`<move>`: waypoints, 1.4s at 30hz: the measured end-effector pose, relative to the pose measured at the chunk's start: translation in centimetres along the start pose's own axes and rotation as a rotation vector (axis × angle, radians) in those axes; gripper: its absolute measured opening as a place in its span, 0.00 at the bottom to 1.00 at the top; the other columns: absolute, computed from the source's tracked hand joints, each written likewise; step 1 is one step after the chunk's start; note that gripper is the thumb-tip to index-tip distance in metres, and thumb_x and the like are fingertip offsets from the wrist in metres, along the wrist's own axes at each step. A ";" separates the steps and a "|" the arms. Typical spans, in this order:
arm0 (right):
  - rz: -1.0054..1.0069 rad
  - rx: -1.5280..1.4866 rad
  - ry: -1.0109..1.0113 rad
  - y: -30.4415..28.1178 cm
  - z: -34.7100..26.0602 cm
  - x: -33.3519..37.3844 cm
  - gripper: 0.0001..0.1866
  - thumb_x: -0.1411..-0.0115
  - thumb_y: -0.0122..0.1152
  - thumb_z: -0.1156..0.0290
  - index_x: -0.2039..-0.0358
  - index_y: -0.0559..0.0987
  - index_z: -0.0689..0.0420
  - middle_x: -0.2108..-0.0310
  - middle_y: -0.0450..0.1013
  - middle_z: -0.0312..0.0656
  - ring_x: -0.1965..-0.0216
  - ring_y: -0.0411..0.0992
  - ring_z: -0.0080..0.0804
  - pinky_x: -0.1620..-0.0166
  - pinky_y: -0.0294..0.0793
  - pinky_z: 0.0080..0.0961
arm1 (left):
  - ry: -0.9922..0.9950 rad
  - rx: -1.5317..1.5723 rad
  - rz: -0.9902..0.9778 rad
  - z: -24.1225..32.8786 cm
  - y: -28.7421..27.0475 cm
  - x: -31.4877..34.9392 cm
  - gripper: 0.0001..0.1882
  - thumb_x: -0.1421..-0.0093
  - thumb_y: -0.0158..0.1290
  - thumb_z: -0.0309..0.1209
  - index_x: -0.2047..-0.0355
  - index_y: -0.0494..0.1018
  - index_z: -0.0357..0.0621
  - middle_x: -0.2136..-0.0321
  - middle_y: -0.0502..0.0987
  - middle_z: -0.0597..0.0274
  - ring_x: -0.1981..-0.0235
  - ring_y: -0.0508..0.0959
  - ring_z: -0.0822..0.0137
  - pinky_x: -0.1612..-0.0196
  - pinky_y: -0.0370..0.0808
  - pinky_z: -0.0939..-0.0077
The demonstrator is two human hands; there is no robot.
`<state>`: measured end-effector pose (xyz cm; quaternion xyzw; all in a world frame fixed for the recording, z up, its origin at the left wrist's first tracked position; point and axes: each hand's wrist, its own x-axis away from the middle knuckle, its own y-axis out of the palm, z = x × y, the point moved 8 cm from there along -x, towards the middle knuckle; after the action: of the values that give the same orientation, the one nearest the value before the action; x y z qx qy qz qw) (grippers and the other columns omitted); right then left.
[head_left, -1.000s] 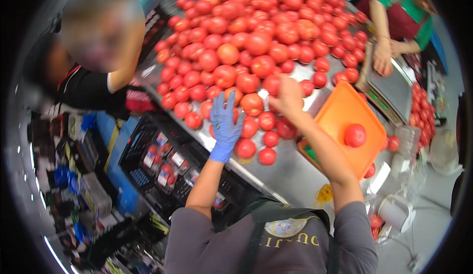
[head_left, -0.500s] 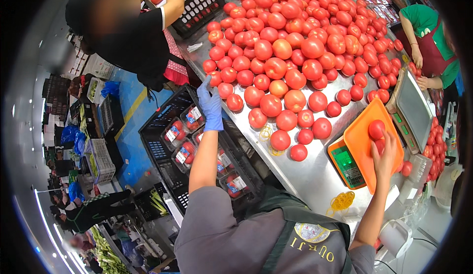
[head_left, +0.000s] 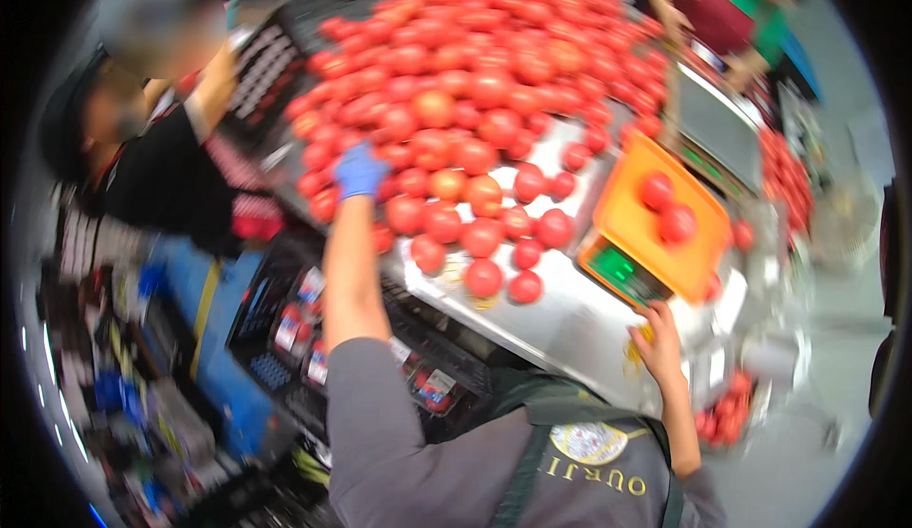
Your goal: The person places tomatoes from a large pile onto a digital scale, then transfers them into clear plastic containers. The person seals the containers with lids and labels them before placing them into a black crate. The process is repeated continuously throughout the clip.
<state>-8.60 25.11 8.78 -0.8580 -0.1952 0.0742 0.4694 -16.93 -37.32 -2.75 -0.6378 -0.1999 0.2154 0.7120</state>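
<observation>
My left hand, in a blue glove, reaches onto the left edge of a big heap of tomatoes. Motion smears its fingers, so whether it grips a tomato cannot be told. Two tomatoes lie in the orange tray of a scale with a lit green display. Bare and with fingers apart, my right hand is just below the scale's near corner. Yellow rubber bands lie on the metal table beside its fingertips.
Below my left arm, a black crate holds clear packs of tomatoes. A second scale stands behind the orange one. Co-workers are at the far left and far right. Another black crate sits at the back left.
My right hand has left the tomatoes in the orange tray and moved down beside the rubber bands. My left hand has moved further over the heap. The whole view has shifted and blurred.
</observation>
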 end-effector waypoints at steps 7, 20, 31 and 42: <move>0.098 -0.022 0.125 -2.3 2.3 6.6 0.12 0.48 0.63 0.75 0.62 0.76 0.58 0.55 0.68 0.48 0.52 0.68 0.46 0.49 0.69 0.32 | -0.094 0.443 -0.058 -0.9 -2.8 0.4 0.39 0.55 0.61 0.46 0.46 0.67 0.38 0.54 0.75 0.41 0.53 0.76 0.49 0.49 0.72 0.61; 0.632 0.101 0.226 -10.7 12.8 8.8 0.06 0.47 0.60 0.74 0.67 0.77 0.59 0.64 0.71 0.46 0.60 0.70 0.46 0.56 0.69 0.35 | 1.103 0.525 0.223 42.3 -10.6 25.1 0.37 0.58 0.66 0.37 0.45 0.69 0.57 0.49 0.71 0.51 0.55 0.74 0.49 0.54 0.72 0.61; 0.787 -0.060 0.542 -7.8 21.4 21.4 0.09 0.47 0.65 0.67 0.71 0.79 0.60 0.72 0.75 0.46 0.68 0.75 0.42 0.64 0.73 0.32 | 1.573 0.684 -0.280 47.4 -4.7 44.0 0.32 0.48 0.60 0.35 0.41 0.65 0.52 0.42 0.66 0.51 0.46 0.69 0.50 0.44 0.66 0.58; 0.284 -0.030 0.434 -3.0 17.1 20.7 0.07 0.49 0.64 0.74 0.70 0.77 0.60 0.73 0.74 0.46 0.71 0.74 0.44 0.67 0.73 0.33 | 1.289 0.538 -0.818 45.0 2.9 49.6 0.24 0.45 0.53 0.33 0.46 0.69 0.53 0.52 0.72 0.52 0.54 0.74 0.51 0.51 0.71 0.60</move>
<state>4.20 48.23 3.01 -0.8795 0.0315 -0.0493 0.4723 -1.25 27.83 -0.30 -0.3197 0.0911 -0.4311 0.8388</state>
